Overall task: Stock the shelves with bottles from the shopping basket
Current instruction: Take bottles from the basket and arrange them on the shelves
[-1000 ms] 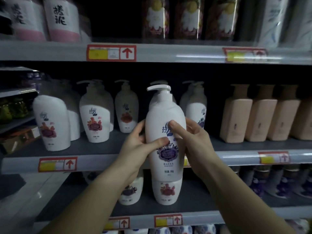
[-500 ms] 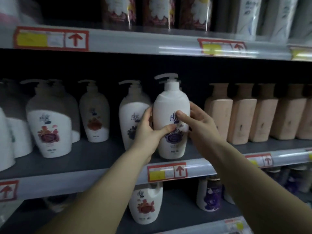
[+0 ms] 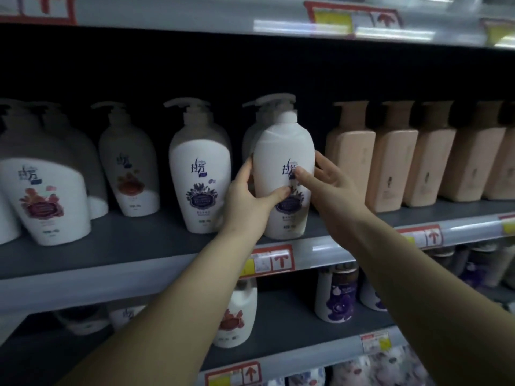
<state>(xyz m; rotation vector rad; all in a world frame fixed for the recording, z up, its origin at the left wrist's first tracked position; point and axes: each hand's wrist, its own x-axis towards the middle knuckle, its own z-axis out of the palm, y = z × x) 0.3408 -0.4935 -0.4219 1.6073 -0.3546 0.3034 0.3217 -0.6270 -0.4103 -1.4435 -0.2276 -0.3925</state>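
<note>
Left hand (image 3: 248, 203) and right hand (image 3: 333, 188) grip white pump bottle (image 3: 284, 174) | purple-flower label, Chinese script | upright at shelf (image 3: 125, 246) front edge | open shelf space beside it.

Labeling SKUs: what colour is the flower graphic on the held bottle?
Purple, on the white bottle both hands grip; head view.

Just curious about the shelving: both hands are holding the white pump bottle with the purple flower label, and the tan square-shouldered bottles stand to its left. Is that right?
Not quite. The head view shows both hands, left hand and right hand, on the white pump bottle with the purple flower label, but the tan square-shouldered bottles stand to its right.
</note>
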